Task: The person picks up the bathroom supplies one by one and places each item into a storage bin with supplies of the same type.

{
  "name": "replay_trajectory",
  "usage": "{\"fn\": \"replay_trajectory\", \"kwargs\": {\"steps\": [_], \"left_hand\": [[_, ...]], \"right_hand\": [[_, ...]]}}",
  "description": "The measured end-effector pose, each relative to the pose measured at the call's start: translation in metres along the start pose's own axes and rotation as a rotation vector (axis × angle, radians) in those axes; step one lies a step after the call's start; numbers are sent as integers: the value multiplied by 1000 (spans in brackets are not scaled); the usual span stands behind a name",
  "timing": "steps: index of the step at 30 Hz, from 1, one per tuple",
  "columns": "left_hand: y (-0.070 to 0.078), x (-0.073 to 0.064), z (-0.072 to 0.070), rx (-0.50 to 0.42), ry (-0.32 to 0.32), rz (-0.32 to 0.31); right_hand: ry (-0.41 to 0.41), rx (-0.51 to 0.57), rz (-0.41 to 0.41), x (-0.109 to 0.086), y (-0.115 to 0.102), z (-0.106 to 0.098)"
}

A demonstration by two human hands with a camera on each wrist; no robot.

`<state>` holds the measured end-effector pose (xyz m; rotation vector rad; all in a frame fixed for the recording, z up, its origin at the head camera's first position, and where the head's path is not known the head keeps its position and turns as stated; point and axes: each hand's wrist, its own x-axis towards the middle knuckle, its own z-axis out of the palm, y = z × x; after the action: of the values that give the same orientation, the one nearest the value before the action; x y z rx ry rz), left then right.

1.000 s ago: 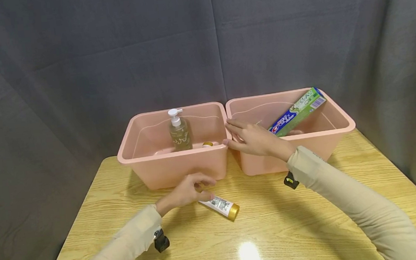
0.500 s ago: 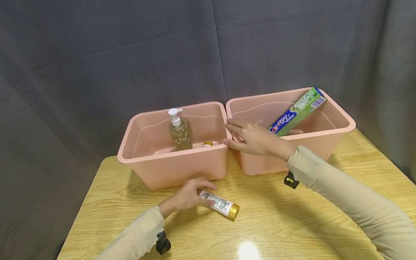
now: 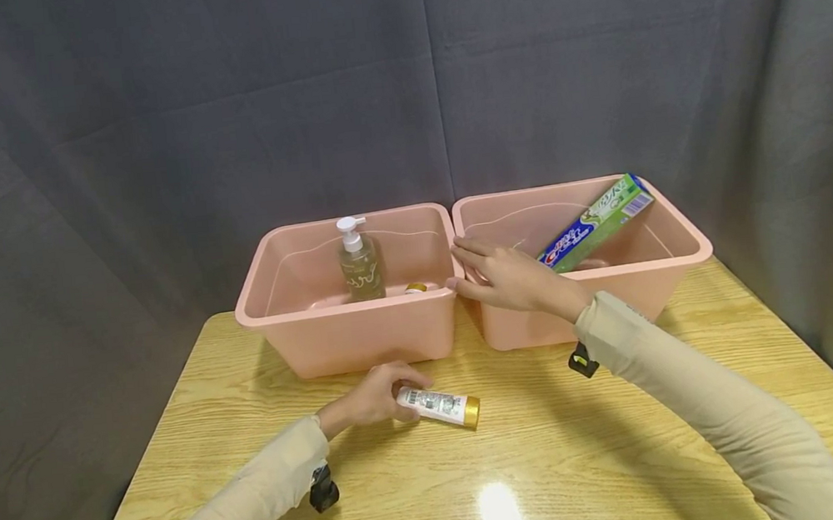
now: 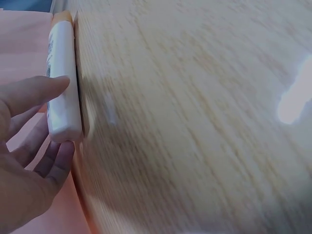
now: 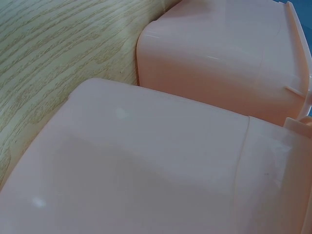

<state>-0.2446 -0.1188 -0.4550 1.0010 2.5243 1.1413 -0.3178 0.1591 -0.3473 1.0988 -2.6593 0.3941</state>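
My left hand (image 3: 378, 394) grips a white tube with a gold cap (image 3: 440, 406) by its uncapped end, in front of the left bin. In the left wrist view the thumb lies across the white tube (image 4: 63, 97), with the other fingers curled behind and under its end. My right hand (image 3: 512, 277) rests with extended fingers on the adjoining rims of the left pink bin (image 3: 356, 341) and the right pink bin (image 3: 660, 282). A pump bottle (image 3: 361, 269) stands in the left bin. A green and blue Crest toothpaste box (image 3: 594, 226) leans in the right bin.
Another gold-capped item (image 3: 416, 288) lies in the left bin, mostly hidden by the front wall. Both bins stand side by side at the back of the wooden table (image 3: 557, 464), before a grey curtain (image 3: 280, 97).
My left hand has moved slightly right and closed round the tube's end. The tube has turned a little, its capped end swinging away from me. My right hand has stayed still.
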Motion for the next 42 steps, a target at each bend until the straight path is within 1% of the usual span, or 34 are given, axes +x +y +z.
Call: {"fn": "replay_trajectory", "kwargs": {"steps": [5, 11, 16, 23, 28, 34, 42], "left_hand": [[-2, 0, 0, 4, -8, -4], [-6, 2, 2, 91, -19, 34], [-6, 1, 2, 113, -20, 31], [-5, 1, 1, 182, -35, 55], [-4, 0, 0, 187, -42, 47], [-2, -1, 1, 185, -47, 22], [-2, 0, -5, 116, -36, 39]], "right_hand": [[1, -1, 8, 0, 0, 1], [0, 0, 11, 0, 1, 2], [-1, 11, 19, 1, 1, 2], [3, 4, 7, 1, 1, 2], [4, 11, 21, 1, 1, 2], [1, -6, 8, 0, 1, 3], [-5, 10, 28, 0, 1, 2]]}}
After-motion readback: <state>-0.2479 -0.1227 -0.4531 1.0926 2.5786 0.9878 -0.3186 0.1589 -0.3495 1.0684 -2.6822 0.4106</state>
